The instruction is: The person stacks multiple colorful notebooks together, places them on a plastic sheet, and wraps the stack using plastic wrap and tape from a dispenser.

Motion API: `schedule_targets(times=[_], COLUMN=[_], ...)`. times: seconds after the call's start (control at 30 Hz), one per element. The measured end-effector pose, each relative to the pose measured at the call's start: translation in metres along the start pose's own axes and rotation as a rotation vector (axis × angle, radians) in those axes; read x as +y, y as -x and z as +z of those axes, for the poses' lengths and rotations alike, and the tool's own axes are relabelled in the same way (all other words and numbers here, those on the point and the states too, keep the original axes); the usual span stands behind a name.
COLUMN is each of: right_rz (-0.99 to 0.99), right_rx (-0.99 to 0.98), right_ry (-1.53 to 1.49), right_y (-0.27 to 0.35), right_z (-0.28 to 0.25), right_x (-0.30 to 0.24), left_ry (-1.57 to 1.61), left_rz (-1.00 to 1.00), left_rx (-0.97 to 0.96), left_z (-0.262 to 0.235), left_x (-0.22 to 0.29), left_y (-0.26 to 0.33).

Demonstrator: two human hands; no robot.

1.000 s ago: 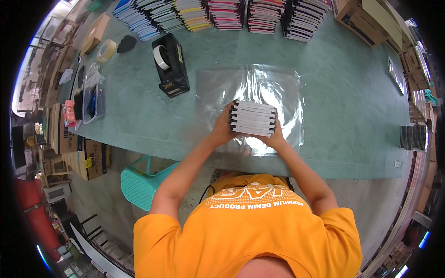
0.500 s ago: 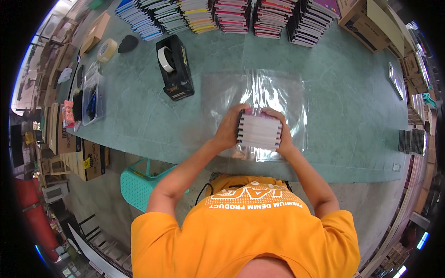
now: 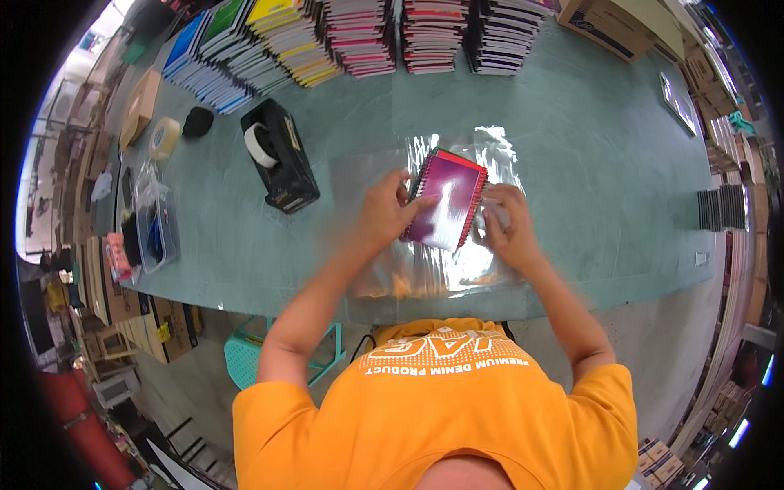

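Note:
A small stack of spiral notebooks (image 3: 447, 204) lies flat and slightly turned, a glossy purple cover on top and red and green edges peeping out at the far end. Beneath it spreads a clear plastic sheet or bag (image 3: 380, 273), shiny and wrinkled. My left hand (image 3: 392, 208) grips the stack's left side, thumb over the purple cover. At the right side is my right hand (image 3: 508, 227), its fingers bent and apart, with the fingertips close to the spiral binding; whether they touch it or the plastic I cannot tell.
Stacks of notebooks (image 3: 359, 37) in several colours line the far table edge. A black tape dispenser (image 3: 286, 159) stands left of the plastic, with a tape roll (image 3: 164, 139) and a clear bin (image 3: 157, 229) farther left. A cardboard box (image 3: 608, 28) sits far right; a green stool (image 3: 245, 359) is below.
The notebook stack, held upright between both hands before, now lies flat with its purple cover up. My right hand has loosened from it, and the view has shifted slightly.

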State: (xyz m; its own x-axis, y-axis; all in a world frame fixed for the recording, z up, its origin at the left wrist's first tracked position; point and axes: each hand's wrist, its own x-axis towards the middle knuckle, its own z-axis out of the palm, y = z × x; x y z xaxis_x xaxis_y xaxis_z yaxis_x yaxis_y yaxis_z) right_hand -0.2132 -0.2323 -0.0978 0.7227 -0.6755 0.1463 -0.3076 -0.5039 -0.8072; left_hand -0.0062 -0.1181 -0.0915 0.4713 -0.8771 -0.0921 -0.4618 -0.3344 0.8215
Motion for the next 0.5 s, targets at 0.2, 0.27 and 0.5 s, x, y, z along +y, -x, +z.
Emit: schedule_targets(times=[0.2, 0.27, 0.5], right_rz=[0.650, 0.664, 0.678], right_rx=[-0.038, -0.001, 0.208], right_ry=[-0.436, -0.587, -0.535], right_y=[-0.007, -0.003, -0.003], right_z=[0.019, 0.018, -0.067], right_x=[-0.004, 0.008, 0.022], left_ry=[0.401, 0.597, 0.610], left_rz=[-0.219, -0.258, -0.207], left_rx=[-0.059, 0.000, -0.087], left_z=[-0.015, -0.039, -0.076], left_x=[-0.022, -0.023, 0.023], left_y=[-0.019, -0.029, -0.050])
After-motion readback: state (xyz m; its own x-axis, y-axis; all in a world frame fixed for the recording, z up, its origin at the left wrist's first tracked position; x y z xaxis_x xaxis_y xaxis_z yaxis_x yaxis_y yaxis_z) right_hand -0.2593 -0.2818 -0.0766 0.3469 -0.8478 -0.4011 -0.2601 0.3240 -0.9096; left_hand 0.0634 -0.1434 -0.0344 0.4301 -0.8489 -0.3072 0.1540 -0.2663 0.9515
